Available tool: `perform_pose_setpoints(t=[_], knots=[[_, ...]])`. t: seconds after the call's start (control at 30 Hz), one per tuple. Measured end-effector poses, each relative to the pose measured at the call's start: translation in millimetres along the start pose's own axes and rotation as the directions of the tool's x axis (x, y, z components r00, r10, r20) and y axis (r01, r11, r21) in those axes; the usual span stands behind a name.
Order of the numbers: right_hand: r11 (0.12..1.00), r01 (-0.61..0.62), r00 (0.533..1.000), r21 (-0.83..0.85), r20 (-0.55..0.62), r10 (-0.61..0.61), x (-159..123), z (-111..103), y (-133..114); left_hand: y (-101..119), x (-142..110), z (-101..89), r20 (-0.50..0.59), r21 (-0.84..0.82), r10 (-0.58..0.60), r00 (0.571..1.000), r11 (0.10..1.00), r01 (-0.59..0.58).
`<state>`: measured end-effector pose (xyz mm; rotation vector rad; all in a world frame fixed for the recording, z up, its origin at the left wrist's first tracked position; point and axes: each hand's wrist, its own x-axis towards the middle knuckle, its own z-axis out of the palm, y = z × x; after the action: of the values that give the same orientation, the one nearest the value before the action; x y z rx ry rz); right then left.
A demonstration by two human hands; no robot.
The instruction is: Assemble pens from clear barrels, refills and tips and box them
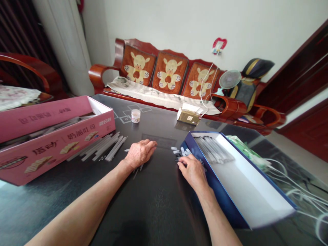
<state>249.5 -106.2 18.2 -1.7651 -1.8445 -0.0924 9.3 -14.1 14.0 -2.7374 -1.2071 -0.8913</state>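
My left hand (pixel 140 153) rests palm down on the dark table, fingers together and curled. Thin sticks (pixel 135 173) show from beneath it; what lies in the palm is hidden. Beside the blue box (pixel 217 184), my right hand (pixel 192 169) has thumb and forefinger pinched low at the table, at the edge of a small heap of whitish translucent pieces (pixel 182 151). Whatever is between these fingertips is too small to name. Inside the blue box lies a row of translucent tubes (pixel 214 149). Similar loose tubes (pixel 102 147) lie left of my left hand.
A pink printed carton (pixel 64 140) holding more tubes stands at the left. Farther back are a small round tub (pixel 135 116) and a tissue box (pixel 189 117). Right of the blue box lie a green-white packet (pixel 247 150) and white cables (pixel 302 194). A wooden sofa (pixel 164 94) stands behind.
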Motion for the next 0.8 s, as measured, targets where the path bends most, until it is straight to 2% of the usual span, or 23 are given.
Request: perform_pose_setpoints(t=[0.1,0.17,0.23,0.3,0.37,0.43,0.5,0.57,0.7,0.8], knots=[[0.986,-0.054,0.998,0.156,-0.017,0.057,5,-2,-4,0,-1,1.6,-0.013,-0.031,0.030,0.999,0.999,-0.030],[0.918,-0.154,0.985,0.366,-0.016,0.172,8,3,-11,1,-1,2.9,-0.028,-0.060,0.055,0.998,0.997,-0.056],[0.761,-0.271,0.953,0.589,0.054,0.297,12,13,-24,1,-1,3.6,-0.045,-0.089,0.072,0.996,0.993,-0.076],[0.552,-0.362,0.915,0.752,0.173,0.365,16,27,-39,2,-1,3.5,-0.050,-0.110,0.081,0.995,0.990,-0.086],[0.335,-0.419,0.874,0.844,0.275,0.400,21,41,-54,3,-1,2.6,-0.039,-0.118,0.084,0.996,0.989,-0.088],[0.155,-0.428,0.837,0.890,0.326,0.439,24,51,-65,4,-1,1.5,-0.024,-0.121,0.084,0.996,0.989,-0.086],[0.060,-0.397,0.823,0.916,0.326,0.465,27,57,-69,4,-1,0.6,-0.012,-0.122,0.077,0.997,0.989,-0.078],[0.064,-0.362,0.837,0.930,0.293,0.463,28,60,-68,5,-1,-0.2,-0.005,-0.121,0.074,0.997,0.990,-0.074],[0.181,-0.347,0.871,0.920,0.244,0.428,26,63,-64,8,0,-1.7,0.019,-0.107,0.090,0.996,0.990,-0.088],[0.205,-0.354,0.878,0.912,0.249,0.409,25,66,-62,11,0,-2.6,0.034,-0.097,0.103,0.994,0.990,-0.099]])
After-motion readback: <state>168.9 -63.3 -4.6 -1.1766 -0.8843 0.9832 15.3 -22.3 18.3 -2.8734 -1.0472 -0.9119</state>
